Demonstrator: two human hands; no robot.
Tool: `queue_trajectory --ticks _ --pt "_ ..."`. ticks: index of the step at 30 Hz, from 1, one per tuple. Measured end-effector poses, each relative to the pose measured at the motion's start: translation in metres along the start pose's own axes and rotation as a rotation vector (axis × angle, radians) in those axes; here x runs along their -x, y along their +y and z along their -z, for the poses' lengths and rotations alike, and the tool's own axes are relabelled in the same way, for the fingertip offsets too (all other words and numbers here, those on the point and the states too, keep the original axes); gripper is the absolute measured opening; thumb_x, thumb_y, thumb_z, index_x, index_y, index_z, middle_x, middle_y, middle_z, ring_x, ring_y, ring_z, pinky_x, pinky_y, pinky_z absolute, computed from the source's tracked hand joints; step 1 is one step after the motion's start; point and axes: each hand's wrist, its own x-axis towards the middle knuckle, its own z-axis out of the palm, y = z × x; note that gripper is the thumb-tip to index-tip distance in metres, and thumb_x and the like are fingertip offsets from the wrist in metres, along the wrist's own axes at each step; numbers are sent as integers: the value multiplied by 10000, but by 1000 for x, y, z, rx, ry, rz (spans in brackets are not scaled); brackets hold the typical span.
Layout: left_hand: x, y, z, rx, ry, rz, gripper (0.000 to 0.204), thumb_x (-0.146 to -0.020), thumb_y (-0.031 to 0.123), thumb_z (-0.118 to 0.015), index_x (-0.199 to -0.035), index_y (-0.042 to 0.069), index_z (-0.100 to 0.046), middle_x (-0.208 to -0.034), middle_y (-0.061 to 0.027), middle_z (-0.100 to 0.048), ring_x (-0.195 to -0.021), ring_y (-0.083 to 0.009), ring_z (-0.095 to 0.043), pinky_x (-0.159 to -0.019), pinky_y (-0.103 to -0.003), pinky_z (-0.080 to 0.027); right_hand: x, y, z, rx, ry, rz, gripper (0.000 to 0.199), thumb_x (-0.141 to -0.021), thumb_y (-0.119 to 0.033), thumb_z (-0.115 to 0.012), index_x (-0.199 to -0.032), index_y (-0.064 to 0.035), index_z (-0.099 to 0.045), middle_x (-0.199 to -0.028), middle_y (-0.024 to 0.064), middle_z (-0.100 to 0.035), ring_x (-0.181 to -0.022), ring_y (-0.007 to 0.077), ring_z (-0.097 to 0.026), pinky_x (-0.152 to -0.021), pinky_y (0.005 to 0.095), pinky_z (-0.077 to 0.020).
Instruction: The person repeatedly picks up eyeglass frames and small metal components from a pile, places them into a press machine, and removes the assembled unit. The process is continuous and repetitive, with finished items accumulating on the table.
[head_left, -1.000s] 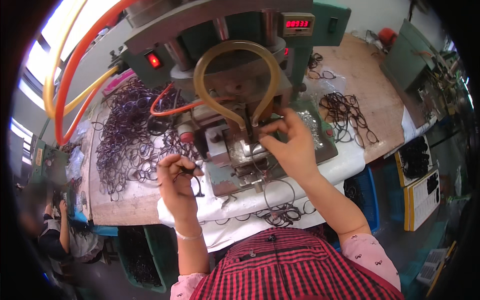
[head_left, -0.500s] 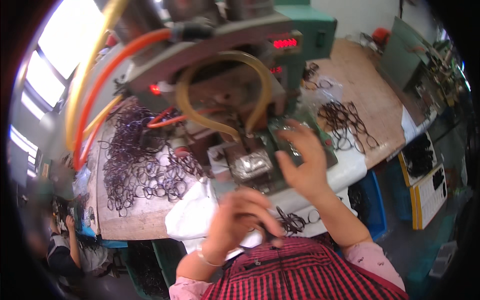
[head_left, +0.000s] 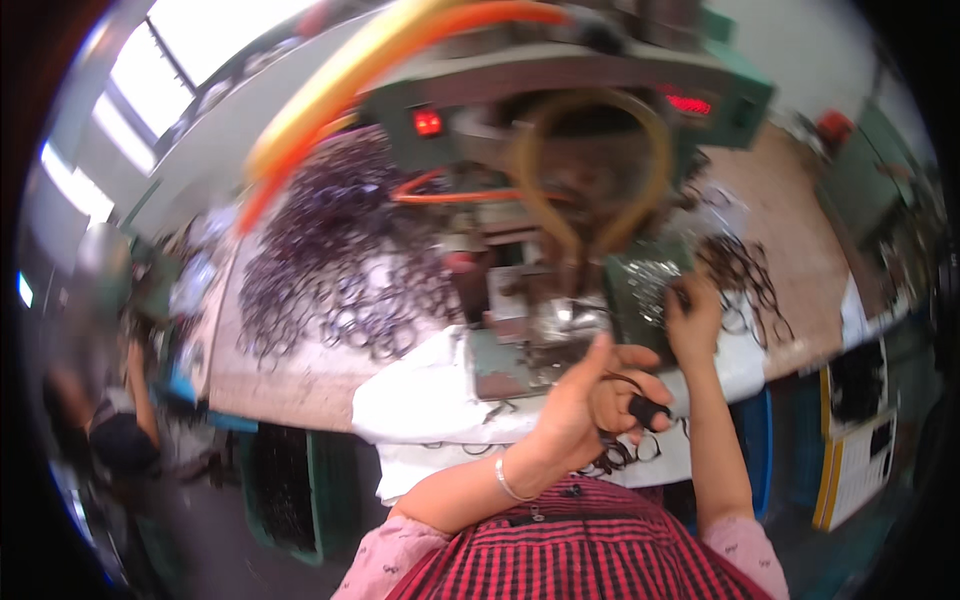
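My left hand [head_left: 590, 402], palm turned up in front of the machine, has its fingers curled round a dark thin loop with a stubby black piece [head_left: 648, 412] at its end. To the right, my right hand [head_left: 697, 315] is at the edge of a green tray [head_left: 622, 318] of small shiny parts [head_left: 652, 283]. Its fingers are bent together by something small and dark, too blurred to name. Between the hands and the machine sits a shiny metal block [head_left: 568, 322], under a looped yellowish tube [head_left: 527, 165].
A large heap of dark rings [head_left: 330, 250] covers the left of the table. More dark rings [head_left: 745, 270] lie at the right. White cloth [head_left: 415, 395] hangs over the front edge. Orange hose [head_left: 480, 194] crosses the machine. A green crate [head_left: 312, 500] stands below; another person [head_left: 125, 420] sits far left.
The view has swung, shifting the machine rightward. My left hand has moved right and turned palm up with the dark loop. My right hand's spread fingers have drawn together at the tray's right edge.
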Motion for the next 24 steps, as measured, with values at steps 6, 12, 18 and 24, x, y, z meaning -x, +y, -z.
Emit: queue_trajectory --ticks 6,12,18,24 --pt "5 -3 23 -11 -254 63 649 -1020 589 -276 -1247 15 -476 -993 -176 -670 -829 -270 -684 -580 -302 -521 4 -4 4 -211 -10 -201 120 -894 -112 -651 -969 -28 -692 -904 108 -672 -841 230 -626 -775 327 -485" --pt "85 30 114 -1104 170 -480 246 -973 243 -606 -1120 51 -654 -1027 -96 -663 -928 -171 -633 -846 -316 -503 24 -2 6 -418 87 -268 121 -907 -52 -655 -1006 13 -680 -940 72 -681 -831 137 -616 -765 265 -492" --pt "66 159 197 -1843 1387 -705 279 -830 308 -724 -830 29 -725 -1004 -130 -647 -910 -291 -638 -759 -404 -519 9 -34 12 -390 24 -183 154 -862 -27 -684 -1013 7 -691 -930 83 -701 -871 156 -645 -813 279 -497" --pt "50 158 257 -1596 1627 -526 294 -863 287 -630 -857 4 -709 -860 -167 -649 -815 -354 -649 -774 -444 -523 23 -7 6 -459 1 -324 163 -824 -2 -691 -986 -7 -706 -956 86 -710 -894 156 -651 -828 277 -498"
